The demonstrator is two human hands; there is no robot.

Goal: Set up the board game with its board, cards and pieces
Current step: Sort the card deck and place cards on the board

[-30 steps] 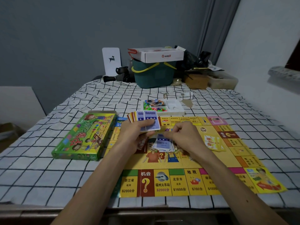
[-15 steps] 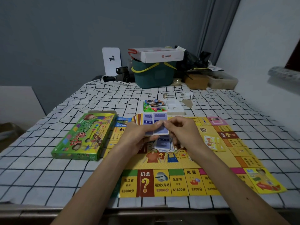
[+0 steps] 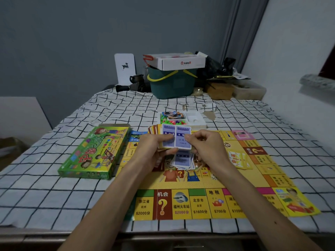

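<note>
Sorting cards, I gripped the fan in my left hand and pinched its front card with my right hand; next, I judged, it needed laying on the pile just below, mid-frame.

A second ago the right hand was down at the pile, fingertips just over its top card. It has since lifted off and come up above the pile to the fan in the left hand. There it now pinches the front card by its right edge. That card has slid out sideways, so it sits beside the next purple one rather than over it. The fan itself has edged slightly closer above the pile.
</note>
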